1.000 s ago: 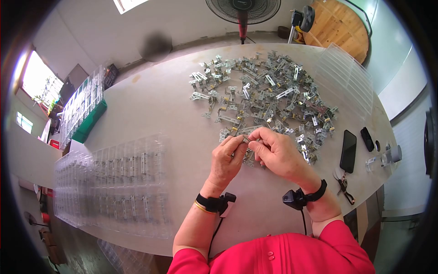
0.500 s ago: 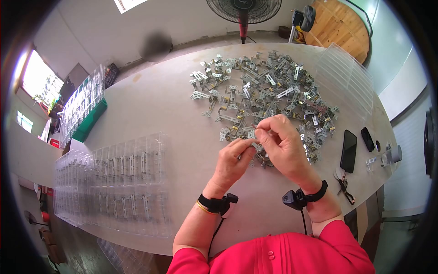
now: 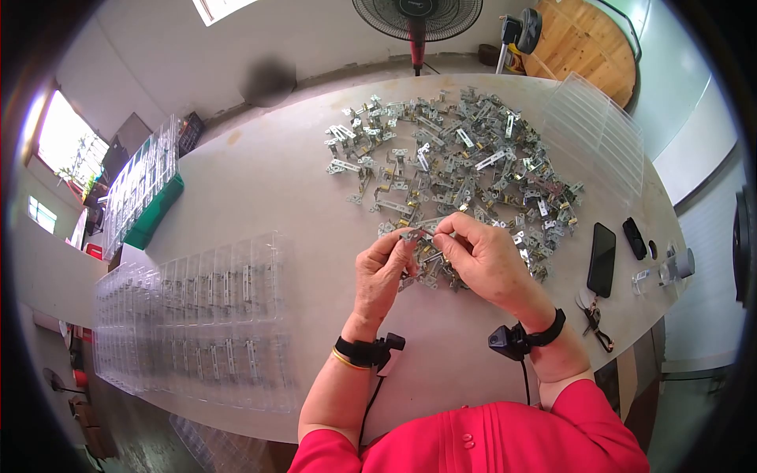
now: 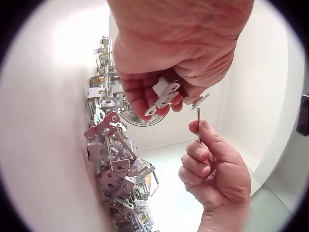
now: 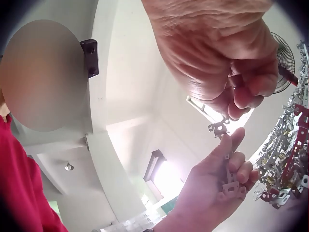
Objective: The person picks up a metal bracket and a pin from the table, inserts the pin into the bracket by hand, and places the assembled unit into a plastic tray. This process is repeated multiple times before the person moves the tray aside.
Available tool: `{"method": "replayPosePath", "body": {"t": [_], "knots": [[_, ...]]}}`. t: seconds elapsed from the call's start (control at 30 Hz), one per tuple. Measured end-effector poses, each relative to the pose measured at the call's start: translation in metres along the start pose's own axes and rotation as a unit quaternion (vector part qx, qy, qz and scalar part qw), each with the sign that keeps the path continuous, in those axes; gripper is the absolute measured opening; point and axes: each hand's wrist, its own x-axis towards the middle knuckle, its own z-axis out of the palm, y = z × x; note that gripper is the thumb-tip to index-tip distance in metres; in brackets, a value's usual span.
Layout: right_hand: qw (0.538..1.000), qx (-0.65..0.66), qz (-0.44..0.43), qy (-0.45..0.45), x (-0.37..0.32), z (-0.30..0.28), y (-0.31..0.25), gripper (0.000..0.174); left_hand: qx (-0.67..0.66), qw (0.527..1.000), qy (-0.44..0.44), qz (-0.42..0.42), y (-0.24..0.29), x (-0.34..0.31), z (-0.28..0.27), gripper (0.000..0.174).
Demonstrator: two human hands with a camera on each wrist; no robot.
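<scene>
My left hand (image 3: pixel 380 277) grips a silvery metal bracket, its perforated end (image 4: pixel 166 98) sticking out below the palm and its other end (image 5: pixel 220 127) beyond the thumb tip. My right hand (image 3: pixel 490 264) pinches a thin metal rod (image 4: pixel 199 126) between thumb and fingers, with the rod's tip close to the bracket's small end plate (image 4: pixel 200 101); whether they touch I cannot tell. Both hands are above the near edge of a heap of similar metal brackets (image 3: pixel 489 158).
Clear compartment trays (image 3: pixel 189 315) holding brackets lie at the left; another clear tray (image 3: pixel 599 134) lies at the back right. A phone (image 3: pixel 602 260), a black case (image 3: pixel 633 240) and a transparent cup (image 3: pixel 670 270) are at the right. A fan (image 3: pixel 418 9) stands behind the table.
Half a second ago the left hand was further right and lower; it has moved left and turned more upright with the bracket. The right hand has shifted slightly, still pinching.
</scene>
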Motion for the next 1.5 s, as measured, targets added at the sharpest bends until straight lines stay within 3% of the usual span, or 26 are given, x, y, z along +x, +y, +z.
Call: {"method": "replayPosePath", "body": {"t": [0.3,0.37,0.63,0.77,0.97,1.03,1.13,1.2,1.27,1.33,1.5], "knots": [[1.000,-0.014,-0.023,-0.006,0.001,0.001,0.007,0.011,0.086,0.996,-0.001,0.036,0.004,-0.002,0.001,0.019],[1.000,0.001,-0.020,-0.012,0.002,0.001,0.010,0.012,0.204,0.972,-0.029,0.114,0.003,-0.001,0.004,0.017],[0.958,0.224,0.135,-0.118,0.007,-0.009,0.006,0.021,0.272,0.944,-0.032,0.182,0.006,-0.001,0.008,0.019],[0.964,0.185,0.140,-0.129,0.010,-0.008,0.012,0.022,0.318,0.924,-0.044,0.208,0.004,-0.001,0.010,0.020],[0.957,0.212,0.127,-0.148,0.012,-0.006,0.025,0.016,0.324,0.916,-0.047,0.231,0.003,0.000,0.011,0.021],[0.992,0.102,-0.032,-0.059,0.012,0.002,0.034,0.014,0.337,0.910,-0.055,0.237,0.004,-0.001,0.012,0.021],[0.994,0.077,-0.077,-0.012,0.012,0.004,0.033,0.013,0.360,0.894,-0.051,0.259,0.003,0.000,0.015,0.023],[0.995,0.065,-0.071,0.002,0.010,0.002,0.027,0.013,0.371,0.886,-0.039,0.276,0.004,-0.001,0.016,0.023],[0.996,0.053,-0.064,0.017,0.008,0.001,0.024,0.013,0.389,0.886,0.036,0.252,0.008,-0.002,0.017,0.023],[0.989,0.134,0.025,-0.048,0.007,0.001,0.022,0.012,0.397,0.880,0.049,0.255,0.007,-0.001,0.017,0.023],[0.987,0.145,0.000,-0.068,0.006,0.009,0.027,0.012,0.407,0.867,0.062,0.282,0.003,0.000,0.019,0.022]]}}
